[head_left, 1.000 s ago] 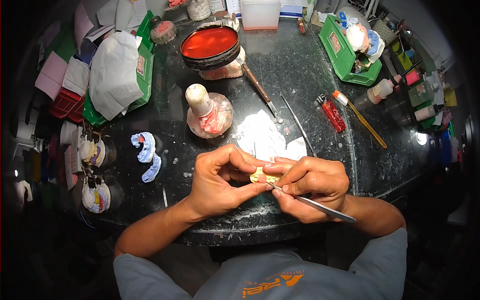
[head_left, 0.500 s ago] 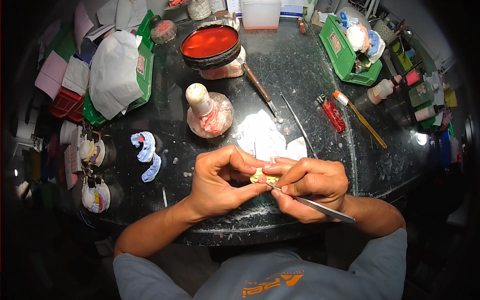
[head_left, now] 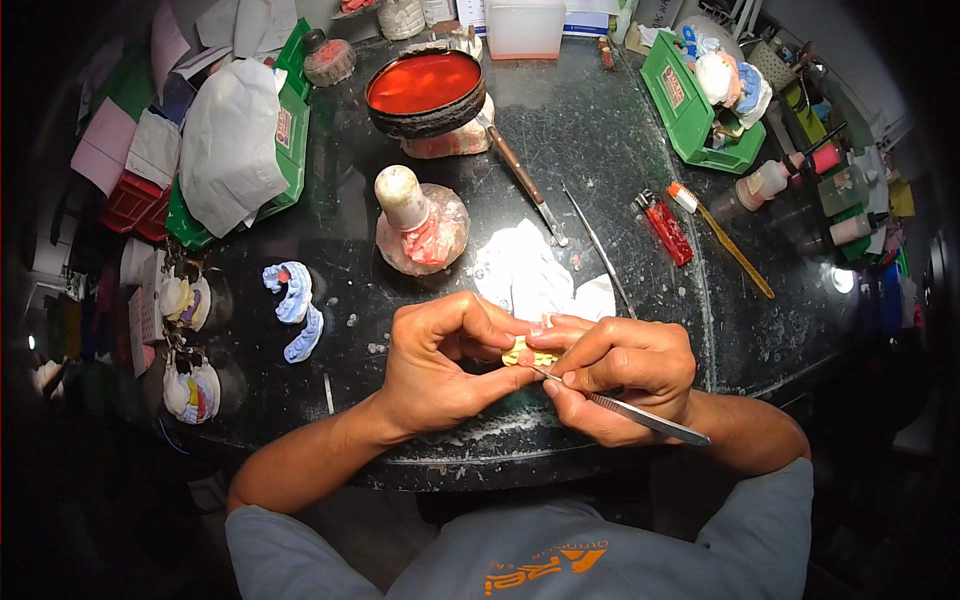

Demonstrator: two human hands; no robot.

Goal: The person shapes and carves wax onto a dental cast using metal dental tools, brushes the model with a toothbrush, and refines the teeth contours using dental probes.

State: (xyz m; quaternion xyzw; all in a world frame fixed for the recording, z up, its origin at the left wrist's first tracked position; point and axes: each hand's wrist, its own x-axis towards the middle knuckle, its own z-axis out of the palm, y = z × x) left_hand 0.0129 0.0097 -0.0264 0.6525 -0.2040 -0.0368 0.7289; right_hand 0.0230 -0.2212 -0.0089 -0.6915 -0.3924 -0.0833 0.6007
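Note:
Between finger and thumb, my left hand (head_left: 448, 362) grips a small yellow dental model (head_left: 518, 350) with a pink patch on it. My right hand (head_left: 630, 375) is closed around a metal carving tool (head_left: 650, 419), whose thin tip touches or nearly touches the pink patch. Some fingers of my right hand also rest at the model's right side and hide part of it. Just beyond the hands lie white models (head_left: 525, 270), brightly lit.
A pan of red wax (head_left: 425, 85), a glass burner (head_left: 423, 235), a wooden-handled knife (head_left: 520, 175), a red lighter (head_left: 665, 230) and a toothbrush (head_left: 730, 245) lie beyond. Blue models (head_left: 290, 300) sit left; green bins (head_left: 700, 110) stand at both sides.
The whole view has shifted very slightly. Both hands keep their grips and stay in nearly the same place.

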